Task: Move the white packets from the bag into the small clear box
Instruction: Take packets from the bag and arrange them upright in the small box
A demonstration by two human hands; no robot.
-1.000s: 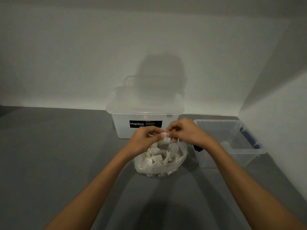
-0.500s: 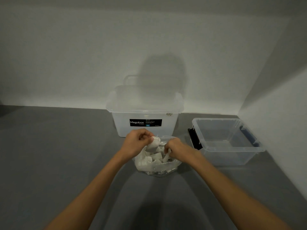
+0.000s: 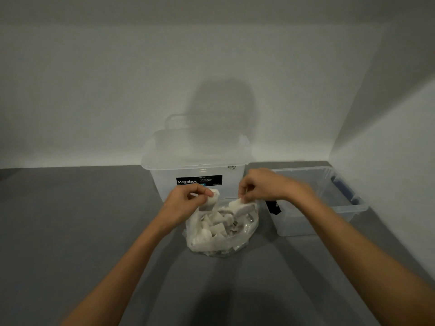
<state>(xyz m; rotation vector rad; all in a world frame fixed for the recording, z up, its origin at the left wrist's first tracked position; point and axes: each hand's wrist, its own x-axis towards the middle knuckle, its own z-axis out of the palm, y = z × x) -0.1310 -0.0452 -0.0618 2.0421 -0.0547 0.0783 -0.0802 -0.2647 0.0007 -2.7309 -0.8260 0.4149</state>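
A clear plastic bag [image 3: 244, 234] full of several white packets sits on the grey surface in front of me. My left hand [image 3: 186, 200] pinches white packets [image 3: 213, 198] just above the bag's left rim. My right hand [image 3: 266, 187] pinches another white packet [image 3: 236, 204] over the bag's right side. The small clear box [image 3: 348, 208] stands open to the right of the bag, and I see no packets in it.
A large lidded clear box [image 3: 197, 161] with a black Megabox label stands behind the bag against the wall. A white wall [image 3: 388, 161] runs close along the right of the small box. Grey surface spreads to the left.
My right hand dipped into the bag and has now lifted up and to the right with a packet. My left hand stays over the bag's left rim, still pinching packets.
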